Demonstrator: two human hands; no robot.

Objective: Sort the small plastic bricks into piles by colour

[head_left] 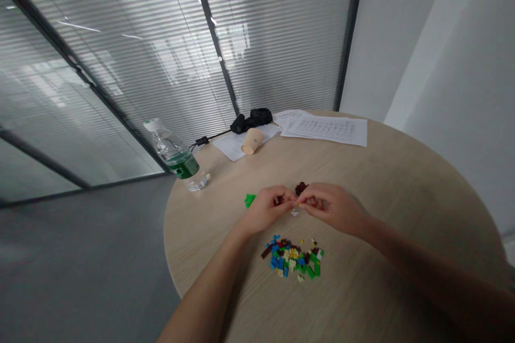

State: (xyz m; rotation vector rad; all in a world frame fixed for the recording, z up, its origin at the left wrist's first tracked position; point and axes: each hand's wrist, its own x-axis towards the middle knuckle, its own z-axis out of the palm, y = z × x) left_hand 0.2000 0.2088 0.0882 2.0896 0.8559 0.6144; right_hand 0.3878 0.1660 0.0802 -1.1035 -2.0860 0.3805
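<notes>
My left hand (270,207) and my right hand (335,206) meet fingertip to fingertip above the table. Both are closed in a pinch, and a tiny yellowish bit shows between the tips, too small to name. Just beneath the fingers lie small white pieces (295,213). Dark brown toy bricks (301,187) sit behind the right fingertips, partly hidden by them. Beside the left hand is a small group of green toy bricks (249,200). Nearer to me lies a loose pile of mixed toy bricks (293,258) in blue, green, yellow, cream and brown.
On the round wooden table (418,182), a clear plastic bottle (181,158) with a green label stands at the left edge. Farther back are a paper cup (252,141) on its side, a black bundle with a cord (257,118) and printed sheets (328,128).
</notes>
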